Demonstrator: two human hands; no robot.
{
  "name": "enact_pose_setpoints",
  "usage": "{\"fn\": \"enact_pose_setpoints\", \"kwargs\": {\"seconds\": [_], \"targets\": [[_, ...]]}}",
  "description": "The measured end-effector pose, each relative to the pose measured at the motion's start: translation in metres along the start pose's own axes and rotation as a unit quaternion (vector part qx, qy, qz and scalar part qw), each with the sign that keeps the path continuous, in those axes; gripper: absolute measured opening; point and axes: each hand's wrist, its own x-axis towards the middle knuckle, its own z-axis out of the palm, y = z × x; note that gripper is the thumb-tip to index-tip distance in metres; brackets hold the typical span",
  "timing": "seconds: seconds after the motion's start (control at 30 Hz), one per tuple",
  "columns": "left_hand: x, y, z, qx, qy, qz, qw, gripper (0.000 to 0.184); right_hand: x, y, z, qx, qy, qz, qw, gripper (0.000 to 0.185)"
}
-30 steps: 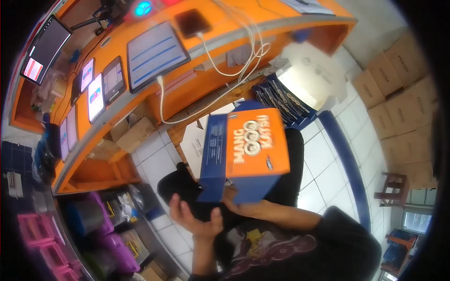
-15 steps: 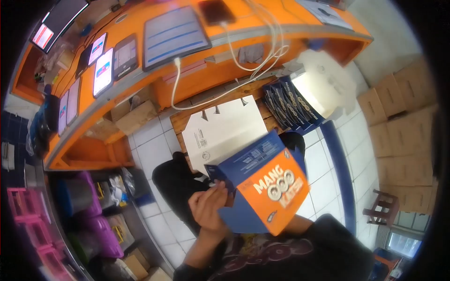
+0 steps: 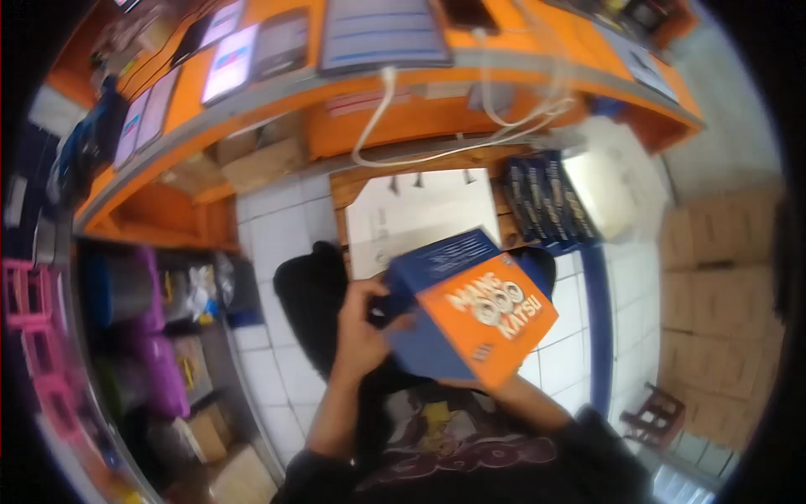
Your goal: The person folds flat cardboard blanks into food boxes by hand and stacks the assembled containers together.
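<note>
A cardboard food box [image 3: 491,307], orange and dark blue with printed lettering, is held up over my lap, partly folded. My left hand [image 3: 369,323] grips its blue left side, the fingers closed near an edge flap. At the lower right, my right hand [image 3: 504,391] is mostly hidden behind the box; its fingers cannot be seen. Just beyond the box, a flat white box blank [image 3: 428,206] lies on a low wooden table [image 3: 344,189]. To its right rests a stack of folded dark blue boxes [image 3: 546,197].
An orange counter [image 3: 294,88] curves across the front, carrying a tablet [image 3: 382,34], several phones and a white cable [image 3: 369,126]. Brown cartons [image 3: 714,311] are stacked at the right, near a small stool [image 3: 655,416]. Shelves with purple bins [image 3: 164,370] stand at the left.
My view has shifted, so the counter sits higher in the picture. The box has turned slightly, and my left hand has moved up along its left side.
</note>
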Motion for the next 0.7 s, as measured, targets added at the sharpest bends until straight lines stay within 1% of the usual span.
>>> {"fn": "enact_pose_setpoints", "kwargs": {"seconds": [0.03, 0.07, 0.1, 0.13, 0.17, 0.2, 0.23, 0.3, 0.33, 0.37, 0.43, 0.47, 0.5, 0.53, 0.57, 0.63, 0.67, 0.7], "targets": [[-0.004, -0.027, -0.009, -0.019, 0.041, 0.009, 0.999, 0.033, -0.002, 0.0, -0.004, -0.02, -0.005, 0.001, 1.0, 0.042], [0.003, 0.008, 0.003, -0.114, 0.09, -0.146, 0.979, 0.022, -0.002, 0.001, -0.008, -0.04, -0.004, 0.002, 0.999, 0.043], [0.002, 0.02, 0.006, -0.159, 0.113, -0.162, 0.967, 0.022, -0.004, 0.004, -0.012, -0.063, 0.005, 0.002, 0.998, 0.043], [0.0, 0.009, 0.004, -0.199, 0.091, -0.13, 0.967, 0.024, -0.004, 0.01, -0.013, -0.082, 0.014, 0.004, 0.997, 0.041], [-0.002, -0.003, 0.003, -0.238, 0.072, -0.097, 0.964, 0.026, -0.007, 0.023, -0.018, -0.117, 0.046, 0.005, 0.992, 0.04], [-0.002, -0.006, 0.01, -0.32, 0.053, -0.11, 0.94, 0.032, -0.014, 0.038, -0.025, -0.165, 0.086, 0.013, 0.982, 0.039], [0.0, 0.0, 0.018, -0.326, 0.049, -0.108, 0.938, 0.032, -0.023, 0.058, -0.036, -0.227, 0.127, 0.026, 0.965, 0.037], [0.003, 0.02, 0.028, -0.329, -0.068, -0.001, 0.942, 0.029, -0.041, 0.108, -0.068, -0.369, 0.211, 0.064, 0.903, 0.035], [0.003, 0.02, 0.03, -0.27, -0.075, -0.009, 0.96, 0.027, -0.042, 0.129, -0.091, -0.418, 0.268, 0.086, 0.864, 0.034], [0.003, 0.019, 0.032, -0.271, -0.075, -0.007, 0.96, 0.027, -0.037, 0.14, -0.115, -0.432, 0.326, 0.104, 0.834, 0.033], [0.003, 0.018, 0.038, -0.232, -0.072, -0.056, 0.968, 0.035, -0.012, 0.147, -0.159, -0.395, 0.423, 0.154, 0.801, 0.029], [0.002, 0.021, 0.04, -0.232, -0.067, -0.078, 0.967, 0.03, -0.006, 0.159, -0.167, -0.346, 0.405, 0.212, 0.819, 0.029], [0.0, 0.023, 0.04, -0.232, -0.067, -0.074, 0.967, 0.03, -0.004, 0.174, -0.17, -0.295, 0.385, 0.267, 0.833, 0.028], [-0.003, 0.024, 0.039, -0.227, -0.071, -0.085, 0.968, 0.029, -0.008, 0.198, -0.169, -0.302, 0.29, 0.328, 0.847, 0.03], [-0.005, 0.025, 0.037, -0.223, -0.072, -0.097, 0.967, 0.029, -0.009, 0.207, -0.167, -0.259, 0.225, 0.369, 0.864, 0.033], [-0.01, 0.024, 0.033, -0.22, -0.055, -0.09, 0.97, 0.028, -0.011, 0.221, -0.152, -0.252, 0.188, 0.38, 0.87, 0.037], [-0.011, 0.022, 0.029, -0.212, -0.048, -0.09, 0.972, 0.027, -0.012, 0.227, -0.147, -0.254, 0.185, 0.372, 0.873, 0.037], [-0.014, 0.02, 0.025, -0.204, -0.041, -0.093, 0.974, 0.027, -0.012, 0.226, -0.143, -0.215, 0.197, 0.376, 0.88, 0.039]]}}
